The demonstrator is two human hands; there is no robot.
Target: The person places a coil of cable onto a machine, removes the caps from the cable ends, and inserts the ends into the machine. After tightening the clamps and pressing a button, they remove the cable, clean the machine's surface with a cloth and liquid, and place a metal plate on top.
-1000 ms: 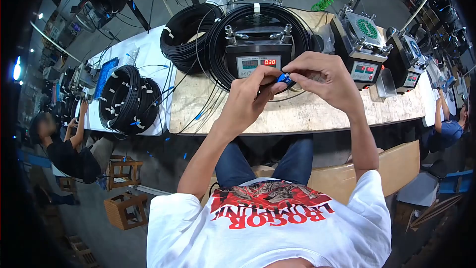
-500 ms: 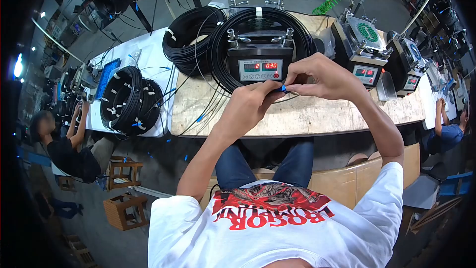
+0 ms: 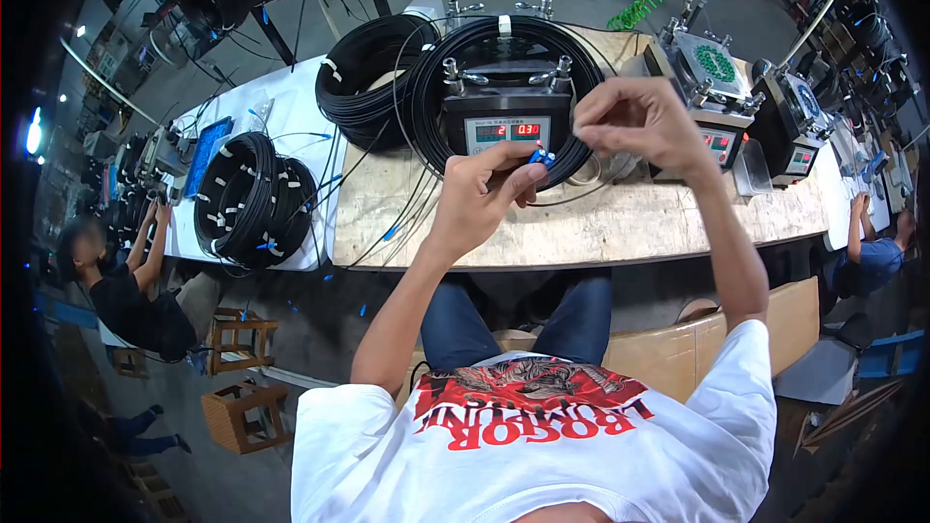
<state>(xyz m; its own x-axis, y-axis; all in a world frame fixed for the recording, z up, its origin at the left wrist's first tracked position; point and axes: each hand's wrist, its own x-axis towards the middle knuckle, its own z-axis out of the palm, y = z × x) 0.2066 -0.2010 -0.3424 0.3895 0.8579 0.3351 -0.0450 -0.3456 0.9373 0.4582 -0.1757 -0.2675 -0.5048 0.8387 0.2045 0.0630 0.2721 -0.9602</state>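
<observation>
My left hand (image 3: pixel 484 196) is closed on a small blue connector (image 3: pixel 542 159) in front of the central machine (image 3: pixel 507 116) with a red digital display. My right hand (image 3: pixel 635 126) is raised to the right of that machine, apart from the connector. Its thumb and fingertips are pressed together; whatever they hold, if anything, is too small to name. A large black cable coil (image 3: pixel 426 107) surrounds the machine. Dark cable runs from near my left hand across the wooden board (image 3: pixel 620 232).
More black cable coils (image 3: pixel 254 196) lie at the left, beside a blue tray (image 3: pixel 208 153). Two similar machines (image 3: pixel 712 77) stand at the right, near a clear plastic container (image 3: pixel 751 172). One co-worker (image 3: pixel 136 281) sits far left, another (image 3: pixel 877 252) far right.
My right hand has moved away from the connector, to the right and slightly up. My left hand has shifted slightly left, and the blue connector shows more fully.
</observation>
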